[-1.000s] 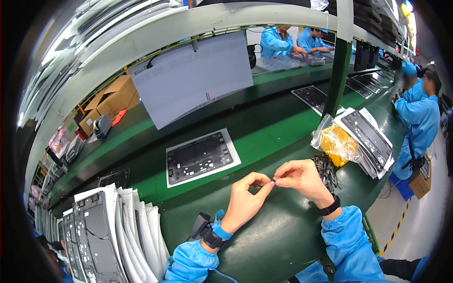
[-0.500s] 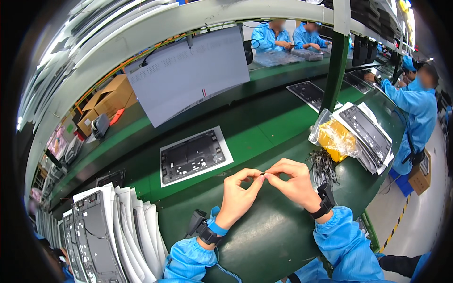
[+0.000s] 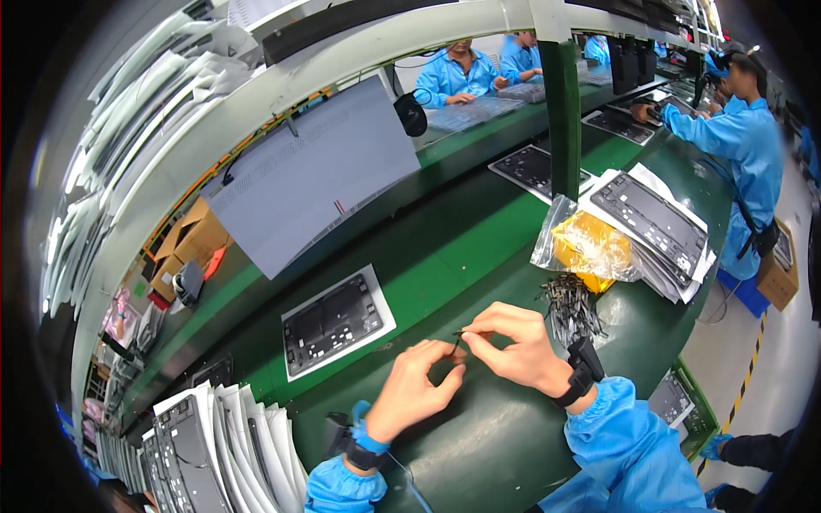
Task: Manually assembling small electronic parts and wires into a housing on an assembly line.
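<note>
Over the green workbench [image 3: 402,466], my right hand [image 3: 522,350] pinches a small thin black strip [image 3: 458,340] between thumb and fingertips. The strip hangs down toward my left hand [image 3: 415,389], whose fingers are curled with the thumb apart from the forefinger. The left fingertips are right beside the strip's lower end; whether they touch it is hard to see. To the right of my right hand lies a loose heap of small black strip-like parts [image 3: 575,315]. Beyond my hands, a dark flat device panel [image 3: 333,323] rests on a white sheet.
Stacked panels with white sheets [image 3: 227,453] stand at the near left. A yellow bundle in a clear bag [image 3: 590,244] sits beside more panels [image 3: 650,218] at right. A green post [image 3: 561,128] and large grey panel [image 3: 316,171] rise behind. A co-worker [image 3: 740,162] stands far right.
My hands were pinched together fingertip to fingertip. Now the left thumb has come away from its forefinger, and the right hand holds the black strip. The view has shifted.
</note>
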Demonstrator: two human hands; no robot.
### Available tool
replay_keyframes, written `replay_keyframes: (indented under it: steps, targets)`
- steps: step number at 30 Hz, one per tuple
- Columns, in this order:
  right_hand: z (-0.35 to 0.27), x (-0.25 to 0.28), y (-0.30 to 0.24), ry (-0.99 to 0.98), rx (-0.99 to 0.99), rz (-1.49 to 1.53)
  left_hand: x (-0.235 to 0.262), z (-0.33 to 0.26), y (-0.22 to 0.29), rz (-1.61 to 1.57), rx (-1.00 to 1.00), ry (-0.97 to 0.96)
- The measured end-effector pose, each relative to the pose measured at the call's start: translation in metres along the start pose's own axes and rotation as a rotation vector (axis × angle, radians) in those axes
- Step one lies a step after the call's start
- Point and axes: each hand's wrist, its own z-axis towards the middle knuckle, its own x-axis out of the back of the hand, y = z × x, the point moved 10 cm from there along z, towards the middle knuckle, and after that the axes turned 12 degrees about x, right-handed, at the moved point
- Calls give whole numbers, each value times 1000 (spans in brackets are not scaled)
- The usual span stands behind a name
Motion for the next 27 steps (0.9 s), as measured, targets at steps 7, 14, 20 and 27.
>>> replay_keyframes:
  steps: [7, 14, 20, 27]
  targets:
    - [13, 36, -16, 181, 111, -37, -16, 154, -101, -152, 335, -229]
    - [-1, 72, -14, 296, 227, -333, -138, 351, -102, 55, 493, 20]
    - [3, 87, 4, 273, 143, -436, -212, 437, -84, -28, 452, -60]
    - [3, 81, 15, 256, 141, -437, -187, 430, -144, -359, 778, 48]
